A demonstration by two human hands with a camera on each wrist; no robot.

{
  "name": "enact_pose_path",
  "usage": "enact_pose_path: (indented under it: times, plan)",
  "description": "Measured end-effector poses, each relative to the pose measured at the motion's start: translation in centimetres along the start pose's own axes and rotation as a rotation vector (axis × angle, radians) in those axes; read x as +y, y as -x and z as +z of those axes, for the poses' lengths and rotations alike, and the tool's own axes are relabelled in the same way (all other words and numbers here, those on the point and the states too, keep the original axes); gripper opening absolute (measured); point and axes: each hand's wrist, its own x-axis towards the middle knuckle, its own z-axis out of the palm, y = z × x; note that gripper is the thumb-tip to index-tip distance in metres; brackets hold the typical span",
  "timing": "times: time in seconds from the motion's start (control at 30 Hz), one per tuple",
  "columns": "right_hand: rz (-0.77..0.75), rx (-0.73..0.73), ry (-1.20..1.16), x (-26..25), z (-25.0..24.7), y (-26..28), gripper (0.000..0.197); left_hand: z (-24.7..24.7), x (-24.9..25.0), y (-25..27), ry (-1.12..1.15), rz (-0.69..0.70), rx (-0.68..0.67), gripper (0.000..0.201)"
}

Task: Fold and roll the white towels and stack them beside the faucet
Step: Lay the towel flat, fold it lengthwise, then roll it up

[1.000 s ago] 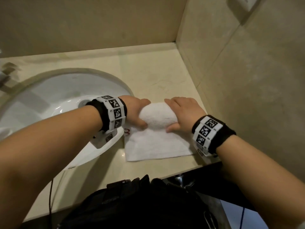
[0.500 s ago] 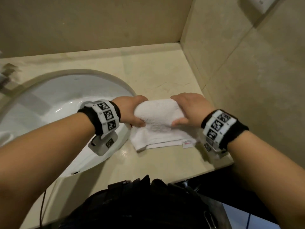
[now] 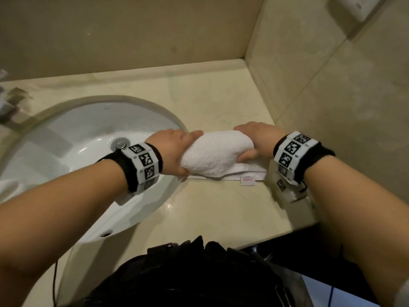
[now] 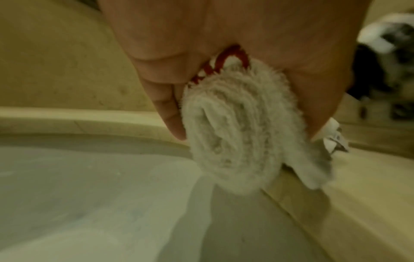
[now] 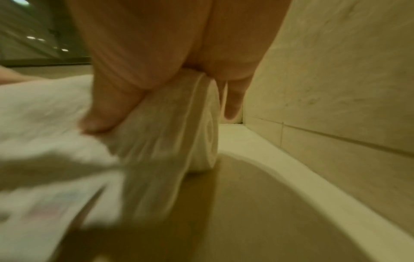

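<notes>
The rolling step looks nearly done: the white towel point(image 3: 212, 157) is a thick roll lying on the surface point(image 3: 221, 207) between the two hands, its long axis running from hand to hand, one spiral end facing each wrist. The left hand point(image 3: 174, 151) and right hand point(image 3: 257, 140) each curl round an end. Only a short flat tail with a label point(image 3: 248, 181) lies just below the roll. Next, I judge, that tail must be wound in tightly.
</notes>
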Motion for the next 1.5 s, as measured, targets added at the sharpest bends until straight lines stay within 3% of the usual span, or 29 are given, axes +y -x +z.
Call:
enact_pose_path:
  times: [0.07, 0.17, 0.33, 0.57, 0.77, 0.93, 1.1, 1.37, 1.5]
  plan:
    - [0.093, 0.172, 0.035, 0.8, 1.7, 1.1, 0.092, -0.5, -0.4, -0.6, 0.147, -0.015, -0.054, 0.103]
    - [0.089, 0.227, 0.067, 1.2, 4.2, 2.6, 0.112, -1.0, -1.1, -1.3, 0.181, -0.010, -0.135, 0.095]
    - [0.154, 0.243, -0.093, 1.1, 3.9, 1.6, 0.095, -0.4, 0.6, -1.8, -0.137, -0.005, 0.040, 0.099]
    - [0.222, 0.238, -0.115, 0.5, 4.3, 1.9, 0.079, -0.3, 2.1, -0.4, -0.141, -0.056, 0.107, 0.084]
    - [0.103, 0.221, -0.161, -3.8, 3.5, 2.4, 0.070, -0.6, 1.7, 6.0, -0.104, -0.186, 0.118, 0.072]
    - [-0.113, 0.262, -0.097, -11.5, 0.6, 0.3, 0.069, -1.5, -2.2, 13.8, -0.119, -0.366, 0.154, 0.076]
    - [-0.297, 0.275, -0.069, -22.4, -1.6, -3.8, 0.064, -2.6, -8.9, 22.1, -0.121, -0.558, 0.159, 0.071]
    - [-0.418, 0.323, -0.168, -44.1, -2.9, -15.3, 0.071, -6.4, -27.4, 34.5, -0.185, -0.730, 0.128, 0.062]
    - [-0.399, 0.311, -0.199, -52.3, -3.4, -20.5, 0.070, -5.4, -35.8, 37.4, -0.217, -0.818, 0.171, 0.054]
